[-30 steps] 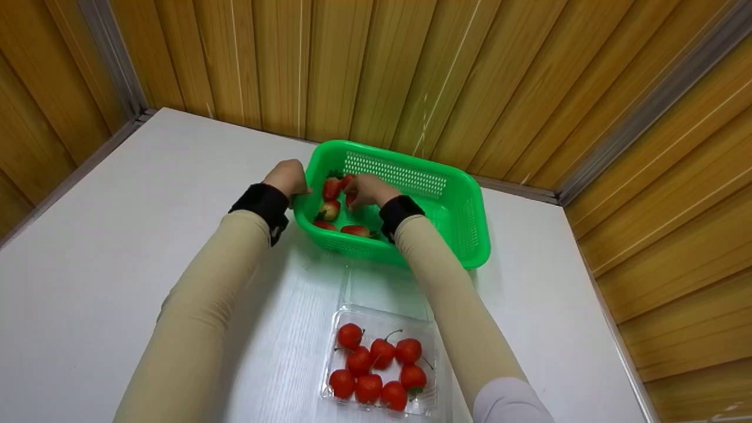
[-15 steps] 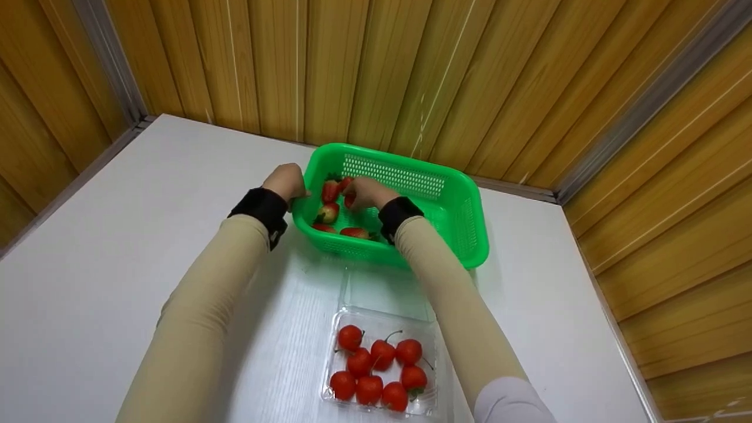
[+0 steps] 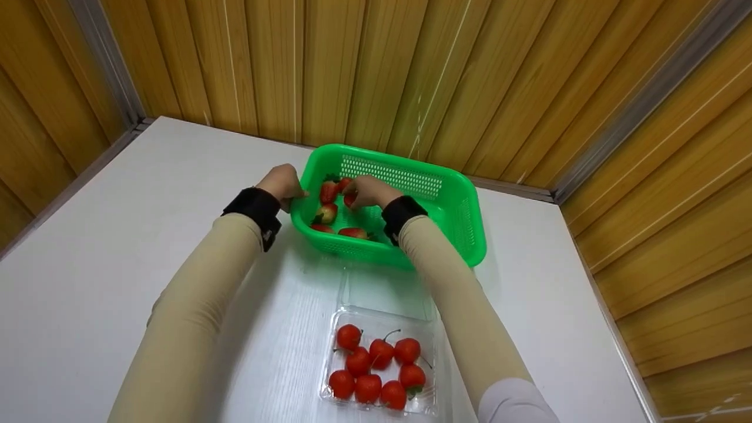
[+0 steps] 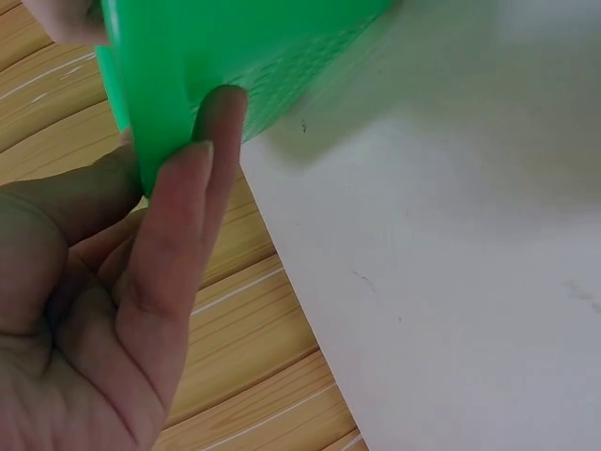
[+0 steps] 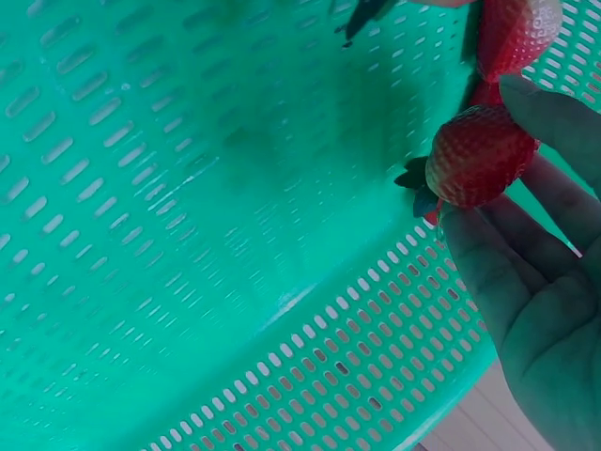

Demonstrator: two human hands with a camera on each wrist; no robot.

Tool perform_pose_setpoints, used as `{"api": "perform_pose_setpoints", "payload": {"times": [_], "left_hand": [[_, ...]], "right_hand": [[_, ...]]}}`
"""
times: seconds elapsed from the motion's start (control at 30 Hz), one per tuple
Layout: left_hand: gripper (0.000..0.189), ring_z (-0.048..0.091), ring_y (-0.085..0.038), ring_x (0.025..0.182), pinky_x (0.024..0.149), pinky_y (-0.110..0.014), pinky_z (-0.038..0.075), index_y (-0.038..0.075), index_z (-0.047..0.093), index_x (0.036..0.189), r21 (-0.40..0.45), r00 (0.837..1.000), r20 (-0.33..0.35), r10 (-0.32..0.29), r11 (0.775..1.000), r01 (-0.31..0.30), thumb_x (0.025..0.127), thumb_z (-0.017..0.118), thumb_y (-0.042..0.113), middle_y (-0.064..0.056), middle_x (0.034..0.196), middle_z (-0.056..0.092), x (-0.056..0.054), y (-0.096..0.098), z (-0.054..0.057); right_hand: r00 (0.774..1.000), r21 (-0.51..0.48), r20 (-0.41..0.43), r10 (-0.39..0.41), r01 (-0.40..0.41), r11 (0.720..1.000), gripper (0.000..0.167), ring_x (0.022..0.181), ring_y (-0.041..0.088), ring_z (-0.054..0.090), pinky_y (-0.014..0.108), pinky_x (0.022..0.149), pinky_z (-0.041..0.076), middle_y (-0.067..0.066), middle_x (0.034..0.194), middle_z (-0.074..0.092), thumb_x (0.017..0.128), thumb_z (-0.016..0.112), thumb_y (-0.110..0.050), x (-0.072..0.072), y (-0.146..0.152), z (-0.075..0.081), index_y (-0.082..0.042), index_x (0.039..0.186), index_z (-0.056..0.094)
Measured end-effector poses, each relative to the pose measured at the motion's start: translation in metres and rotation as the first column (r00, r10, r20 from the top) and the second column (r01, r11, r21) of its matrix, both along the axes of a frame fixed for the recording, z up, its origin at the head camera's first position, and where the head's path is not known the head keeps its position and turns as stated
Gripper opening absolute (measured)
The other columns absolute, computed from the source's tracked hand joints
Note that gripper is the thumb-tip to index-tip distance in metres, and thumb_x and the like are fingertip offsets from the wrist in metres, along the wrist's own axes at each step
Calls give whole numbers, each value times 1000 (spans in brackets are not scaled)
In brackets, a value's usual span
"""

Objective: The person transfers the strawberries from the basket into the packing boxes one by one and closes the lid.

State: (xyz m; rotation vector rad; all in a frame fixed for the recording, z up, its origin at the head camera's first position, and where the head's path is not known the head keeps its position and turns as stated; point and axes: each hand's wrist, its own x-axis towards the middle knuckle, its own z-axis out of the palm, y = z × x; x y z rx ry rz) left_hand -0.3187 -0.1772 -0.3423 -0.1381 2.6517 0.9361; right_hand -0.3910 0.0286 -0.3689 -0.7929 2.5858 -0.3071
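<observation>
A strawberry (image 5: 481,155) sits pinched between the thumb and fingers of the person's right hand (image 5: 554,305), inside a green basket (image 3: 479,235); its leaves point away from the palm, and the thumb presses on its side opposite the other fingers. Another strawberry (image 5: 521,36) lies just past that thumb tip. From the head view, the loose strawberries gather about these fingers: two lie to their left, one upright-looking with its leaves (image 3: 329,191) and one paler (image 3: 326,214), one lies just beyond them, and two lie nearer the person along the near wall, one of these (image 3: 353,233) on its side and the other partly hidden by the rim. Well to the left of the right fingers, the left hand (image 3: 281,181) grips the basket's left rim, its thumb on one side and its fingers along the outer face. Nearer the person than either set of fingers, and well apart from them, a clear plastic box (image 3: 388,374) rests on the white tabletop (image 3: 147,235), holding eight red cherry-like fruits (image 3: 368,389), several with thin stems. A clear panel (image 3: 385,288) lies flat between the box and the basket. Black bands (image 3: 252,202) wrap both wrists behind the fingers, over beige sleeves (image 3: 188,305).
</observation>
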Motion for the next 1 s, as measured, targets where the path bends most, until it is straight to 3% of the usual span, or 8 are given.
{"api": "perform_pose_setpoints", "payload": {"times": [0.33,0.6,0.83,1.0], "left_hand": [[32,61,-12,52,46,-17,53,-18,63,119,-39,999,-44,-31,999,30,99,65,7,-34,114,70,-3,1,1],[31,63,-15,56,46,-18,53,-19,63,119,-39,998,-46,-38,999,36,99,63,5,-35,115,69,-2,0,-3],[31,59,-14,53,45,-18,51,-17,62,120,-88,996,-63,-60,995,54,101,59,7,-34,114,70,-2,-1,0],[33,58,-11,49,46,-19,51,-16,63,120,-106,996,-52,-77,992,71,102,59,11,-33,110,72,-1,-2,4]], "right_hand": [[1000,-36,18,7,-6,999,50,129,32,61,42,109,52,17,143,63,93,70,-8,-1,2,2,-2,142,59],[999,-62,36,11,-9,998,51,134,33,58,43,112,51,17,145,62,92,70,-6,1,3,0,0,142,59],[999,-94,2,53,-52,994,51,128,34,61,43,107,52,19,143,63,91,66,-5,-3,6,12,0,141,59],[999,-126,15,29,-27,992,50,129,33,61,43,108,52,19,142,64,92,67,-8,-6,11,21,-2,141,60]]}}
